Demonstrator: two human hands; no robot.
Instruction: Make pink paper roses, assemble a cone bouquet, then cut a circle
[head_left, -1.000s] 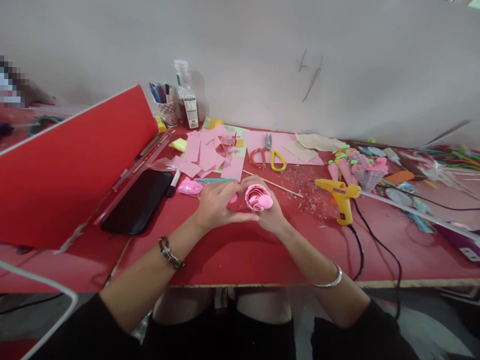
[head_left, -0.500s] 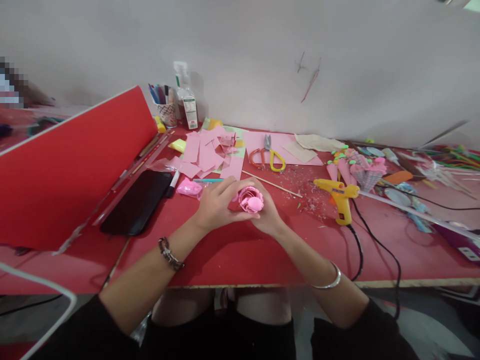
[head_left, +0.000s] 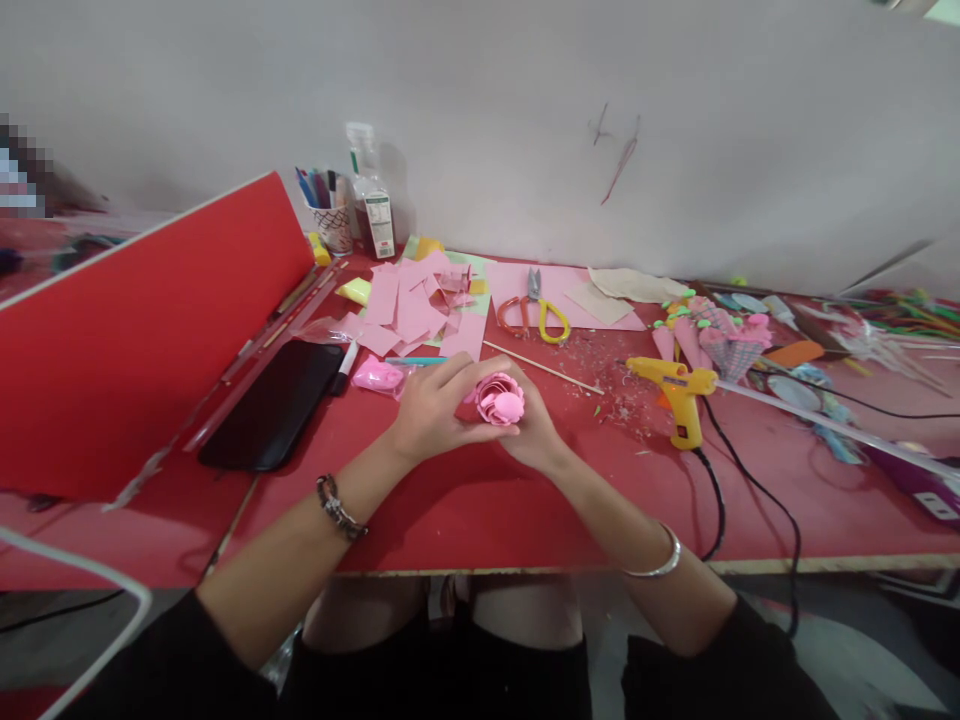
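Both your hands cup the pink paper rose (head_left: 500, 398) mid-frame: left hand (head_left: 435, 405) pinching its side, right hand (head_left: 534, 430) gripping underneath. You're shaping petals, I'd judge; next needs gentle pressing, glue gun (head_left: 679, 390) right.

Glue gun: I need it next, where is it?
In the head view the yellow glue gun stands on the red table, right of both hands, below the paper cones.

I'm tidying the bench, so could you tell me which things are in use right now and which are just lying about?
In use:
left hand
right hand
pink paper flower, held between both hands

Lying about:
glue gun
scissors
pink paper pieces
wooden stick
phone
pen cup
bottle
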